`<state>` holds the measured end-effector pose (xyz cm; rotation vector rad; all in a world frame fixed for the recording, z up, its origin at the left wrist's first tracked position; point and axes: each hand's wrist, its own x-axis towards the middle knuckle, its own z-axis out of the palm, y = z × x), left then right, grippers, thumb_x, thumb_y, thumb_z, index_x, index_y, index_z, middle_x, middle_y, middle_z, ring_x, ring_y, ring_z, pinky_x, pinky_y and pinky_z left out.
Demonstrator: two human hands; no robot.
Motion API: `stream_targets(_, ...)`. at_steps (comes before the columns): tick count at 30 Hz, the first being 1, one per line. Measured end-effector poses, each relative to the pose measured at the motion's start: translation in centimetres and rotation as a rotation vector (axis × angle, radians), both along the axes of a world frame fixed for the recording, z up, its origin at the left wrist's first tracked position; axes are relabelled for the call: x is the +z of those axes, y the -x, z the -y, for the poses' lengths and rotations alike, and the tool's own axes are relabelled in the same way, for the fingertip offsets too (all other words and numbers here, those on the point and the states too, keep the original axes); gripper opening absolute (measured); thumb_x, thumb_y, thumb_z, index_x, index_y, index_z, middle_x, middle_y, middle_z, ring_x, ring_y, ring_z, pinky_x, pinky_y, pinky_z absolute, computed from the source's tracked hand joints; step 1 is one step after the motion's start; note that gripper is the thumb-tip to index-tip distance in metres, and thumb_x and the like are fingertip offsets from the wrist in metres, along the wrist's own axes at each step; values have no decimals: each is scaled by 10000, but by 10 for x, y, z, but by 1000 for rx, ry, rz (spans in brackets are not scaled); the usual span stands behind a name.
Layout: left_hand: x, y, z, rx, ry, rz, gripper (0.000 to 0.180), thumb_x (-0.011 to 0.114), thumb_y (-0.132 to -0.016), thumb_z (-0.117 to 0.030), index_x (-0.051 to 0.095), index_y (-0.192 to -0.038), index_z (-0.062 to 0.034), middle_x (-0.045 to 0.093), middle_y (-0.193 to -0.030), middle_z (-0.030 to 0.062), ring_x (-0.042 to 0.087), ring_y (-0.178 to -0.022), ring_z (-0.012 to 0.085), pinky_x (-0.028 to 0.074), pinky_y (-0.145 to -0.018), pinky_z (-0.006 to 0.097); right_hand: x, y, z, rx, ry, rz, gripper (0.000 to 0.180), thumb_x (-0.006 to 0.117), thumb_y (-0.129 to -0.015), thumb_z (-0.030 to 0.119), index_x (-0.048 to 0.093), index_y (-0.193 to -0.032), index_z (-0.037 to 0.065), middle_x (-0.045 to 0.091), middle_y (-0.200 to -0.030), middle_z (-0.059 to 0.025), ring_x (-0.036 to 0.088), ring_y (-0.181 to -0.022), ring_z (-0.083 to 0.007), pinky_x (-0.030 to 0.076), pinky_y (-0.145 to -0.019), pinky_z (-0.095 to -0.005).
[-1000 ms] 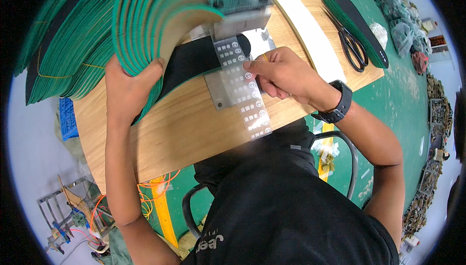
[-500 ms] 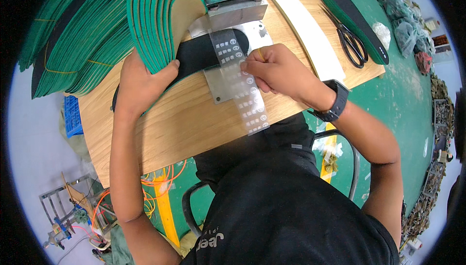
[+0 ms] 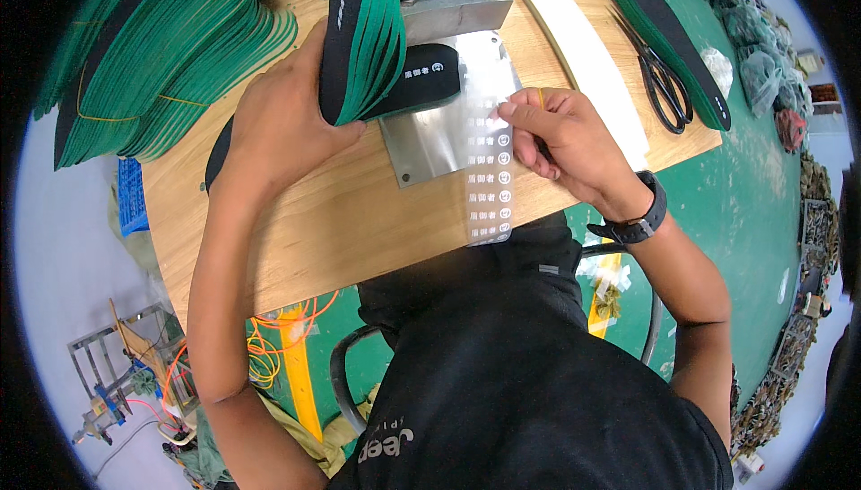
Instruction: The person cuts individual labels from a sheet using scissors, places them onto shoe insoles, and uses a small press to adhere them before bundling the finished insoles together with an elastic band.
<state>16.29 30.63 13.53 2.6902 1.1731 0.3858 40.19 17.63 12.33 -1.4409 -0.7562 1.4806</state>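
Your left hand [image 3: 278, 127] gripped a fanned stack of green-edged black insoles [image 3: 359, 37], upright near the worktop's far edge. Your right hand [image 3: 560, 145] pinched a clear strip of printed labels [image 3: 489, 176], which ran across the metal plate [image 3: 439, 131] toward the near edge.

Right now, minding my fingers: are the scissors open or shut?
Shut: the scissors lie flat on the wooden table, blades together.
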Motion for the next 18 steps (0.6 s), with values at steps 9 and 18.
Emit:
stream_targets(9,12,15,-2,25,229,383,547,695,-647,-148,551,-1151,8,643,-838,160,616,-751,215,484,-722,305,6,9,-5,-44,-94,-161,204,536,-938,168,583,-840,-5,498,-512,-13,380,-388,-48,275,-371,-177)
stream_targets(18,0,51,-12,206,243,717,254,691,-681,-77,620,-911,6,644,-820,45,564,-710,105,472,-702,268,10,15,-40,255,92,307,238,574,-870,180,573,-688,26,532,-497,-39,451,-374,-92,310,-341,-223)
